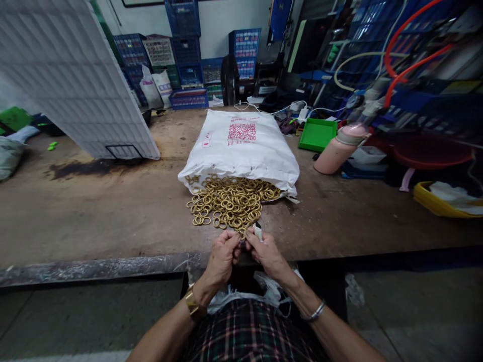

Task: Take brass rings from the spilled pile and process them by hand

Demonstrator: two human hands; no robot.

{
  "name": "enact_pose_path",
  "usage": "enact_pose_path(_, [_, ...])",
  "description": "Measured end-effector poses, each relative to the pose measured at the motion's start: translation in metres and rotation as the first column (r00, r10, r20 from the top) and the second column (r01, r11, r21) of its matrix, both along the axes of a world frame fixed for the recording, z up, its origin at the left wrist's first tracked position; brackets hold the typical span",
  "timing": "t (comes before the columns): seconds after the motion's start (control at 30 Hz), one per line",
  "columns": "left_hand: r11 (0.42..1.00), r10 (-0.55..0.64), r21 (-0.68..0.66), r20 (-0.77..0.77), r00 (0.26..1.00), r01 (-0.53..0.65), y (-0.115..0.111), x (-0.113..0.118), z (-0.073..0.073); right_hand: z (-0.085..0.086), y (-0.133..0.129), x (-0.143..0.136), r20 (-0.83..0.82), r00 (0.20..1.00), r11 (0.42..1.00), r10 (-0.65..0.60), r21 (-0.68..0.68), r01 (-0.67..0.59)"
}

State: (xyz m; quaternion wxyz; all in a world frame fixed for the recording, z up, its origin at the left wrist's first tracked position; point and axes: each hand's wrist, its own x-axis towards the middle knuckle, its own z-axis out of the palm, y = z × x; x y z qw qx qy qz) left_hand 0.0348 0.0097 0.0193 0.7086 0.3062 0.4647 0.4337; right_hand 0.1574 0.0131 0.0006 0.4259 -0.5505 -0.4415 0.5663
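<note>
My left hand and my right hand meet at the table's front edge, fingers closed. Pinched between their fingertips is a brass-coloured ring. A small pale piece with a dark end also sticks up from my right hand; its kind is unclear, perhaps a short tool or a finger wrapping. Just beyond my fingers spreads a heap of brass-coloured rings, spilling from the mouth of a white woven sack with red print, which lies on its side.
The brown worktable runs across. A grey ribbed panel stands at left. To the right are a green tray, a pink bottle and a yellow basin. Blue crates stack behind. Red hoses hang upper right.
</note>
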Motion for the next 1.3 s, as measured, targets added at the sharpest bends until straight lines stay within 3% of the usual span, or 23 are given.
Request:
enact_pose_path(0.13, [0.997,0.028,0.081,-0.156,0.987,-0.016,0.000,-0.002,0.004,0.003,0.006,0.004,0.118,0.993,0.999,0.029,0.039,-0.034])
enact_pose_path(0.33, [0.959,-0.040,0.258,-0.287,0.957,0.118,0.004,-0.008,0.012,0.016,0.011,0.009,0.227,0.959,0.977,0.170,0.089,-0.195])
enact_pose_path(0.5, [0.979,0.035,0.201,-0.261,0.965,0.019,0.005,-0.005,0.010,0.016,0.009,-0.002,0.171,0.979,0.991,0.107,0.063,-0.119])
enact_pose_path(0.63, [0.963,0.137,0.263,-0.268,0.954,-0.065,0.005,-0.002,0.004,0.014,0.003,-0.016,0.049,0.998,0.999,0.030,0.023,-0.031])
enact_pose_path(0.8, [0.959,0.192,0.262,-0.301,0.934,-0.112,0.009,-0.001,0.002,0.016,0.002,-0.023,0.143,0.989,0.995,-0.030,0.101,0.015])
enact_pose_path(1.03, [0.904,0.192,0.427,-0.436,0.879,0.014,0.014,-0.015,0.014,0.026,0.023,-0.004,0.329,0.936,0.956,0.123,0.213,-0.201])
enact_pose_path(1.13, [0.929,0.129,0.368,-0.397,0.909,0.029,0.013,-0.020,0.014,0.028,0.026,-0.004,0.273,0.946,0.961,0.176,0.162,-0.226])
enact_pose_path(1.3, [0.955,0.103,0.297,-0.321,0.942,-0.004,0.007,-0.017,0.010,0.023,0.018,-0.014,-0.027,0.986,0.982,0.165,-0.094,-0.166])
